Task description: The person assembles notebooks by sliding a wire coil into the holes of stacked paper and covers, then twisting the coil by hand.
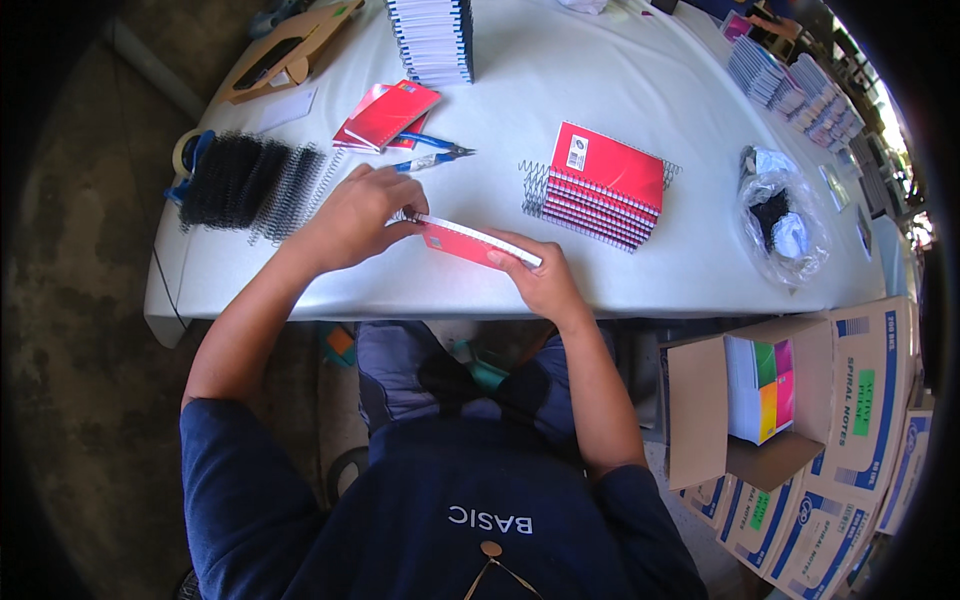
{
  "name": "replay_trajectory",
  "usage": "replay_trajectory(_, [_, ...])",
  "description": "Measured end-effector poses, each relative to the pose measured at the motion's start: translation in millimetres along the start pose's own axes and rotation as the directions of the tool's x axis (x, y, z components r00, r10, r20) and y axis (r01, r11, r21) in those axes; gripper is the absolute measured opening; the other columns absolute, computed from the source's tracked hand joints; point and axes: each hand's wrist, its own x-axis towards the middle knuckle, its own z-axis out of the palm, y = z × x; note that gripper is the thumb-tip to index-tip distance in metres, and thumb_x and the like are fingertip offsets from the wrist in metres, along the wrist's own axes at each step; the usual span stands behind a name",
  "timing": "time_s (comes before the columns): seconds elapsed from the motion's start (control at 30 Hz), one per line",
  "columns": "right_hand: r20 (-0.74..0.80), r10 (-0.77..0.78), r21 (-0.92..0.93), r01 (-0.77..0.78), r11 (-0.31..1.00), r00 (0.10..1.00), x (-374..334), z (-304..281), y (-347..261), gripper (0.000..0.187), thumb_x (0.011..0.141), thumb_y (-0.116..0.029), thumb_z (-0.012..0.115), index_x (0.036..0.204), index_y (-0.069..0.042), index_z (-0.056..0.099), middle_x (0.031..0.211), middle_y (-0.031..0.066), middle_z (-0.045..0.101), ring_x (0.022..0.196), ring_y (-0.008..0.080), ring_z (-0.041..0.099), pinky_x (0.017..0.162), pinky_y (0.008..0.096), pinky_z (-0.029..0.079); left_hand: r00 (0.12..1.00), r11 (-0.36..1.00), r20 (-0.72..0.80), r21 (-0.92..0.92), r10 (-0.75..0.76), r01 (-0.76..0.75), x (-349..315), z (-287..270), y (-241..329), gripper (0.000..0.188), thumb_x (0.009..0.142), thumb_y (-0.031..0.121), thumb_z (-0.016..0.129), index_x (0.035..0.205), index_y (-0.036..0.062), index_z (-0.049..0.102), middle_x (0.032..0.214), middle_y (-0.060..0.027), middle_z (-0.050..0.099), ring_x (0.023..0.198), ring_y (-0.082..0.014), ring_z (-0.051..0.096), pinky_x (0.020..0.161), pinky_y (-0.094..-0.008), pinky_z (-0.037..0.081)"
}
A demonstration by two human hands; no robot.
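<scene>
A red-covered notebook (462, 246) is held at the table's front edge, its white page edge turned upward. My right hand (546, 282) grips its right end, thumb on the red cover. At the other end, my left hand (370, 212) is closed in a pinch on a wire coil (402, 214), of which only a short bit shows. Just beyond the left hand lie blue-handled pliers (428, 160) and several loose red covers (395, 115). Dark spiral coils (240, 185) are heaped to the left. On the right sits a stack of red spiral notebooks (608, 180) with coil ends sticking out.
A tall stack of bound pads (432, 40) stands at the back, with a wooden board (290, 55) to its left. A clear plastic bag (785, 235) is at the right, before more stacks (795, 95). An open carton (700, 410) of notebooks stands below right.
</scene>
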Motion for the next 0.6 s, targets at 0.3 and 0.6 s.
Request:
replay_trajectory(0.3, [-0.133, -0.325, -0.16, 0.303, 0.939, 0.937, -18, 31, 0, 0.041, 0.078, 0.005, 0.055, 0.116, -0.008, 0.059, 0.104, 0.0168, 0.063, 0.09, 0.0309, 0.063, 0.077, 0.0342, 0.049, 0.89, 0.926, -0.424, 0.377, 0.168, 0.005, -59, 139, 20, 0.103, 0.073, 0.075, 0.04, 0.136, -0.0051, 0.029, 0.145, -0.027, 0.016, 0.136, -0.0428, 0.009, 0.104, -0.06, 0.002])
replay_trajectory(0.6, [-0.029, -0.391, -0.202, 0.377, 0.904, 0.92, -25, 46, 7, 0.05, 0.073, 0.01, 0.052, 0.119, -0.008, 0.057, 0.112, 0.0148, 0.061, 0.098, 0.0297, 0.061, 0.08, 0.0366, 0.05, 0.9, 0.785, -0.236, 0.597, 0.366, -0.163, -81, 162, 36, 0.118, 0.067, 0.085, 0.032, 0.138, -0.0077, 0.018, 0.143, -0.0361, -0.005, 0.133, -0.0511, -0.004, 0.101, -0.0631, -0.006])
